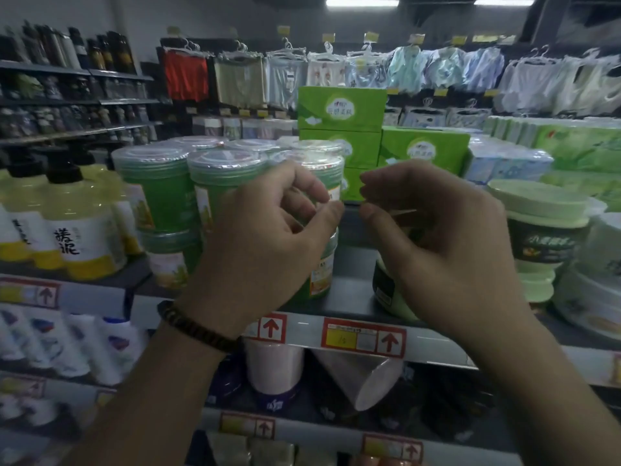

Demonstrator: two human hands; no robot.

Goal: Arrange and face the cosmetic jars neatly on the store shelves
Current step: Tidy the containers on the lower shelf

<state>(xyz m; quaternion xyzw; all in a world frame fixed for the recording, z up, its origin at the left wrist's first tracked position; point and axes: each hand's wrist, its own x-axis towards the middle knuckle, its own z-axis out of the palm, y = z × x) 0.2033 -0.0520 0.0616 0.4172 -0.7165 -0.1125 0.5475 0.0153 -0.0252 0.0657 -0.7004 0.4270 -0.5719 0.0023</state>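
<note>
Green gel jars with clear lids stand two high on the top shelf: one upper jar at the left, another beside it, a third right behind my left fingers. My left hand, a bead bracelet on its wrist, hovers in front of that stack with fingers loosely curled and holds nothing. My right hand is also loosely curled and empty, its fingertips close to the left hand's. It covers most of a pale green jar with a dark label. More pale green jars are stacked to the right.
Yellow pump bottles stand at the left of the shelf, green tissue boxes and wrapped tissue packs behind the jars. Red price tags line the shelf edge. The shelf below holds white bottles and rolls. Clothes hang at the back.
</note>
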